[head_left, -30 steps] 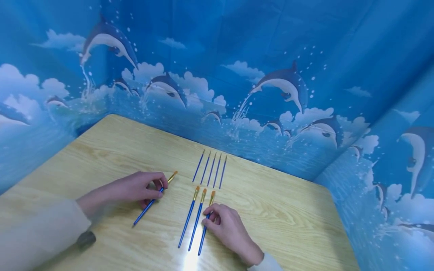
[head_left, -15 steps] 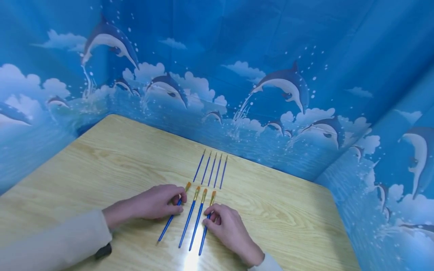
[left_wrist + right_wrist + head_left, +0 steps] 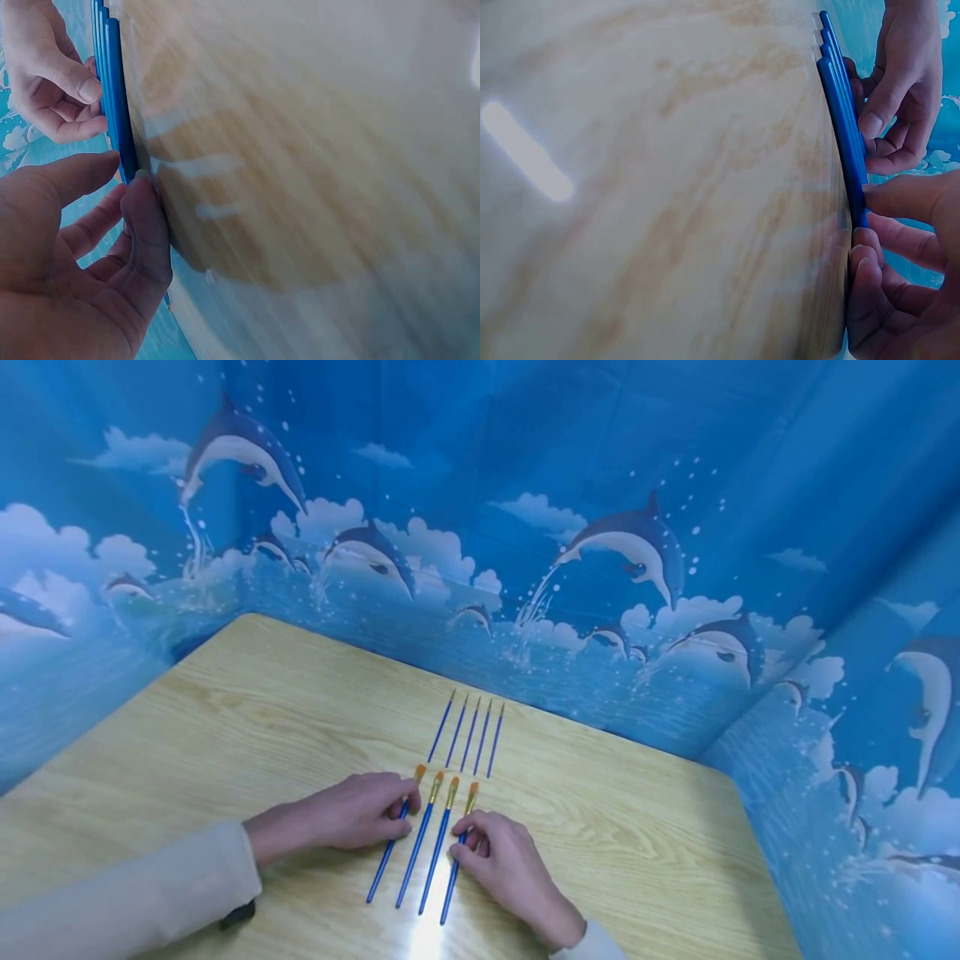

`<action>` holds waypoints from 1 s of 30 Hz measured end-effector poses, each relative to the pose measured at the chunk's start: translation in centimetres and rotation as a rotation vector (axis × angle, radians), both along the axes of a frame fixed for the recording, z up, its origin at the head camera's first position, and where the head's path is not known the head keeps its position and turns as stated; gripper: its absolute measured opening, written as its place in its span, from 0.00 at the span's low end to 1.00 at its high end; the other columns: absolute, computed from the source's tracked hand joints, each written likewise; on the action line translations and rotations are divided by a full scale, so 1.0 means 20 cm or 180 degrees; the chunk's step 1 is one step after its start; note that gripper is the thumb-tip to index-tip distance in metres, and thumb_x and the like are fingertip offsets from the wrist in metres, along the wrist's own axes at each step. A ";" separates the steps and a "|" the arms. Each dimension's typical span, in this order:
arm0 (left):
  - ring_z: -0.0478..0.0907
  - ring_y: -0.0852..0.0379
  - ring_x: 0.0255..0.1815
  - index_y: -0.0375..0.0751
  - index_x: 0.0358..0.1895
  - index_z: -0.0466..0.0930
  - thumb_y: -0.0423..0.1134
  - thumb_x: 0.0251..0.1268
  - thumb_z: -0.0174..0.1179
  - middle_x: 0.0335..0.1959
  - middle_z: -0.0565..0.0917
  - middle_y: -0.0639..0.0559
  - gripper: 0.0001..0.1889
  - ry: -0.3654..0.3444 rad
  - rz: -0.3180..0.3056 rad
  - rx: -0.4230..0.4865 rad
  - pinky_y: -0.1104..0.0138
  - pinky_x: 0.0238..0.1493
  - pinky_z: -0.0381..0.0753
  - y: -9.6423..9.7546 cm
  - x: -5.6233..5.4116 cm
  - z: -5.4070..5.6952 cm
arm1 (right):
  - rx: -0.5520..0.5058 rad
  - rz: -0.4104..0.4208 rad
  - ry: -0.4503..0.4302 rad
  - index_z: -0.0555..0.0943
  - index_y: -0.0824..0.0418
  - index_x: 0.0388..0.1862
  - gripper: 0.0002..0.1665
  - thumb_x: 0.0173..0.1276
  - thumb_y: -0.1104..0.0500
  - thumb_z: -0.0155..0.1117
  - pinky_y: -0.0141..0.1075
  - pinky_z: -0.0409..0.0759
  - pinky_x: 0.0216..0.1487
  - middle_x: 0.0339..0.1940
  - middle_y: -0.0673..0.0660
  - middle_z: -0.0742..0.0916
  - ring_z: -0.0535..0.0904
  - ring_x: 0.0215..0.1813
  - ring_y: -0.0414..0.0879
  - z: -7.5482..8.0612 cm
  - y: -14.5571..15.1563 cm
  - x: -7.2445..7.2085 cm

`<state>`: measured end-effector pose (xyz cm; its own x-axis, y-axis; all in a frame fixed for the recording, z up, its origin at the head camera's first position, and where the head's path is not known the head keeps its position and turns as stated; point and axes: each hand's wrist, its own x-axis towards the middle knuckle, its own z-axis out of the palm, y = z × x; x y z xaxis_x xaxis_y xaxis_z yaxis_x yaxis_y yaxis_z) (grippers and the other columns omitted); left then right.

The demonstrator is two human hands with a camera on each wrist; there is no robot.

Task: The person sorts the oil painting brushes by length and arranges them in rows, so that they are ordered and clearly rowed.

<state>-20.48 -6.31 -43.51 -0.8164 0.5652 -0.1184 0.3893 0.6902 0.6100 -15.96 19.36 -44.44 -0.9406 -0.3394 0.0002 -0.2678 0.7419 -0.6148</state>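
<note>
My left hand [image 3: 352,814] pinches the blue-handled flat paintbrush [image 3: 381,870] at the left end of a near row on the table. At the row's right end, my right hand [image 3: 513,867] holds another flat paintbrush [image 3: 449,897] between thumb and fingers. Two matching brushes, a left one [image 3: 414,858] and a right one [image 3: 436,864], lie side by side between the hands. All have orange bristles pointing away and gold ferrules. In the left wrist view, the left thumb and fingers meet on a blue handle [image 3: 118,97]. The right wrist view shows the right thumb against its handle [image 3: 841,131].
Behind the near row, several thin blue brushes [image 3: 467,739] lie parallel, tips toward the back edge. The wood-grain table [image 3: 637,827] meets a blue dolphin-print curtain [image 3: 465,485] at the back. A dark object [image 3: 238,914] shows beneath the left sleeve.
My left hand has carried its paintbrush rightward to the left end of the near row, turning it nearly parallel to the others. My right hand has stayed in place.
</note>
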 end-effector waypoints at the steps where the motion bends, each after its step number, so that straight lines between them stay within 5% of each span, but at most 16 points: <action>1: 0.74 0.63 0.34 0.56 0.49 0.85 0.42 0.69 0.73 0.34 0.78 0.62 0.10 0.0007 -0.0010 0.0001 0.66 0.37 0.76 0.00 0.00 0.00 | -0.0006 0.0003 0.0006 0.89 0.52 0.47 0.09 0.71 0.56 0.78 0.27 0.76 0.34 0.32 0.41 0.84 0.75 0.31 0.30 0.00 0.00 0.00; 24: 0.73 0.66 0.33 0.55 0.51 0.85 0.44 0.70 0.73 0.34 0.79 0.64 0.10 0.0076 -0.0154 0.0076 0.68 0.37 0.75 -0.02 0.00 0.00 | 0.0016 -0.0053 -0.0061 0.89 0.50 0.47 0.07 0.73 0.54 0.77 0.28 0.77 0.33 0.33 0.42 0.83 0.76 0.31 0.32 0.01 0.00 0.00; 30: 0.75 0.65 0.32 0.56 0.52 0.86 0.45 0.74 0.70 0.32 0.79 0.64 0.08 0.0059 0.0001 0.0077 0.66 0.37 0.77 -0.02 -0.01 0.00 | -0.0071 -0.0137 -0.0113 0.88 0.51 0.49 0.08 0.74 0.53 0.75 0.29 0.78 0.34 0.33 0.43 0.84 0.77 0.32 0.34 0.02 0.01 0.00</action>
<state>-20.66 -6.79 -43.46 -0.8186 0.5674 -0.0894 0.4006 0.6755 0.6191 -16.05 19.55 -44.05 -0.9539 -0.2989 -0.0265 -0.2135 0.7383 -0.6398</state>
